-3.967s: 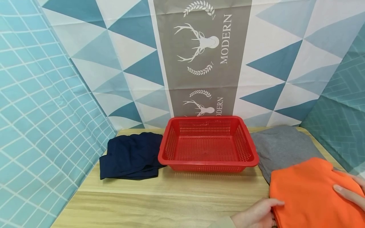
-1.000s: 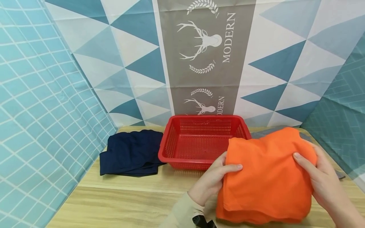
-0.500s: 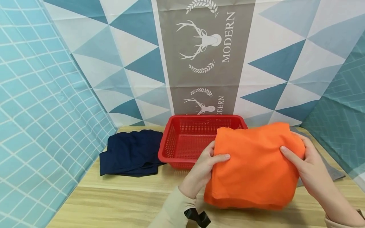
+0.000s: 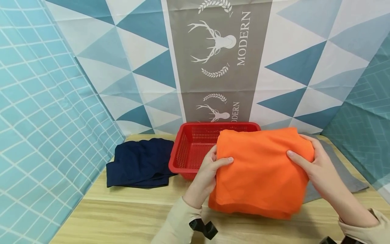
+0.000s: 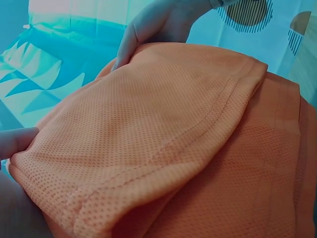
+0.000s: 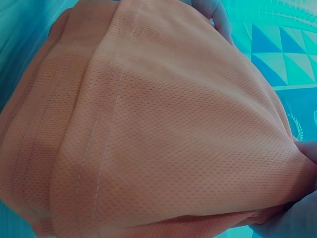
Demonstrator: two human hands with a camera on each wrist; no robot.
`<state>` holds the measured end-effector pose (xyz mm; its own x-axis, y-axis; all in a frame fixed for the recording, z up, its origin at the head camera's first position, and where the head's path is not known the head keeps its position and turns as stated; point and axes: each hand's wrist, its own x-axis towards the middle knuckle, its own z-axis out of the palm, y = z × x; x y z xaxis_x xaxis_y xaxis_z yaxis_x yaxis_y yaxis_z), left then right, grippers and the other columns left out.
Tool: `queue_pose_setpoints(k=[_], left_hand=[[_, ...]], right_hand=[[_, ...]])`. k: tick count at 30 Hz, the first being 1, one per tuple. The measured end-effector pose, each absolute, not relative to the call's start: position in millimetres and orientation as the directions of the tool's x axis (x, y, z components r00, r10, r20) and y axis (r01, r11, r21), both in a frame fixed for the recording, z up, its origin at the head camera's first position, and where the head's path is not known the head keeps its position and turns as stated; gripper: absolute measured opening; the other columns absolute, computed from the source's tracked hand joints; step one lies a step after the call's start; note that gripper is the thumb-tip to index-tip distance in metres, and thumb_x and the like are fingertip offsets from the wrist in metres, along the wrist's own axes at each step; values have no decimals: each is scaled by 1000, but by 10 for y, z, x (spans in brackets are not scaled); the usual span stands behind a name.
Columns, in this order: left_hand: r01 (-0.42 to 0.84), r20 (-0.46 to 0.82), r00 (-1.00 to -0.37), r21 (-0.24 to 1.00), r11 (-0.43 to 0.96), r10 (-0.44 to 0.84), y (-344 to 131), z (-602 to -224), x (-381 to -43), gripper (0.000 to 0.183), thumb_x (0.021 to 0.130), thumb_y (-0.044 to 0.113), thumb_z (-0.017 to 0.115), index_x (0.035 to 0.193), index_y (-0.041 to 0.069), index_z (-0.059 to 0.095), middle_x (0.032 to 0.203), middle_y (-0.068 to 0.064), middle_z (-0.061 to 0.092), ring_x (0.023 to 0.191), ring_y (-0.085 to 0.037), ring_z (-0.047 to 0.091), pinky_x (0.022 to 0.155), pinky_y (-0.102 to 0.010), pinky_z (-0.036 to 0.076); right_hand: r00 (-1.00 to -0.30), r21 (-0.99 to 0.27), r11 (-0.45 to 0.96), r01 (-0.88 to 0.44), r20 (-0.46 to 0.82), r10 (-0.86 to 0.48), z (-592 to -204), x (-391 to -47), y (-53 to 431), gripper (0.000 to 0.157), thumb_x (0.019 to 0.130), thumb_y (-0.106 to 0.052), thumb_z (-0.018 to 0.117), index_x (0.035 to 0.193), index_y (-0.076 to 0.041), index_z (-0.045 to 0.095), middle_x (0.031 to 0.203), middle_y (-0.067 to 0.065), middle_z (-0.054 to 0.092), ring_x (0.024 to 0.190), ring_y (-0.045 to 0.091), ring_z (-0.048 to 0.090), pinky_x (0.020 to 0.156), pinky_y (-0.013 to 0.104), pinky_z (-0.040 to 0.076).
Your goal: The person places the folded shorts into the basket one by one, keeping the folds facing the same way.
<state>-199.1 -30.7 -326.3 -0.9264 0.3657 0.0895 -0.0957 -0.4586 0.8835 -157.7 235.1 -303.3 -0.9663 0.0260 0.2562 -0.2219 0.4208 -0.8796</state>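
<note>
Both hands carry a folded orange garment in front of the body; its mesh knit and stitched hems show up close in the left wrist view. My left hand grips its left edge, thumb on top and fingers behind. The right edge is pinched by my right hand, thumb on the front, fingers mostly hidden behind the cloth. Its lower end hangs over the table, casting a shadow. Behind it stands a red perforated basket, its right part covered by the garment.
A folded navy garment lies left of the basket on the wooden table. To the right, a grey garment lies spread, partly behind the orange cloth and right arm. Patterned sheets wall off the back and sides.
From the right edge, both hands have brought the orange garment leftward and up, now before the basket's right part. More of the grey garment shows. Basket and navy garment have stayed put.
</note>
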Motion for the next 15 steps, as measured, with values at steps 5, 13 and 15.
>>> queue_pose_setpoints(k=[5, 13, 15], left_hand=[[-88, 92, -926, 891, -446, 365, -378, -3206, -2029, 46, 80, 4, 60, 123, 12, 46, 107, -5, 60, 94, -18, 60, 84, -32, 49], [-83, 77, -935, 902, -424, 346, -511, -3178, -2056, 48, 82, 6, 61, 126, 13, 43, 113, -6, 57, 100, -20, 58, 87, -34, 48], [-78, 79, -938, 901, -426, 339, -543, -3184, -2066, 47, 83, 5, 60, 125, 12, 43, 111, -6, 58, 99, -19, 58, 87, -33, 48]], right_hand=[[-959, -874, 413, -256, 283, 2, -3001, -1644, 2261, 56, 92, -22, 53, 139, -18, 24, 116, -11, 38, 89, 4, 51, 68, 17, 49], [-968, -865, 451, -220, 250, 7, -2955, -1727, 2189, 64, 90, -27, 56, 141, -11, 22, 121, -1, 36, 90, 5, 47, 67, 16, 48], [-971, -864, 459, -207, 239, 12, -2942, -1740, 2175, 66, 89, -27, 57, 141, -9, 21, 123, 2, 34, 91, 5, 46, 67, 16, 48]])
